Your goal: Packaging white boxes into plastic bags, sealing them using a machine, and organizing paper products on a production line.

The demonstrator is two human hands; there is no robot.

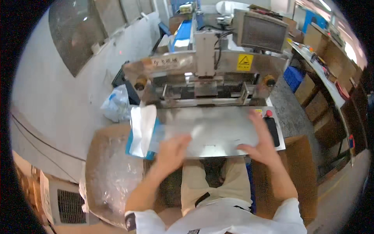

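Note:
My left hand (171,152) is over the front left part of a metal worktable (208,130) on a machine. Motion smears its fingers, so I cannot tell whether it holds anything. Beside it, at the table's left end, a white sheet-like piece (142,130) lies on top of something blue (130,142). A faint see-through blur shows between that stack and the hand. Over the table's right side my right hand (264,146) is open, its thumb and fingers spread apart with nothing between them.
Behind the table stands the machine's frame (156,66) with a central press head (205,54). A red button (269,113) sits at the table's right corner. Cardboard boxes flank me, the left box (91,167) holding clear plastic bags. A monitor (261,33) is at the back right.

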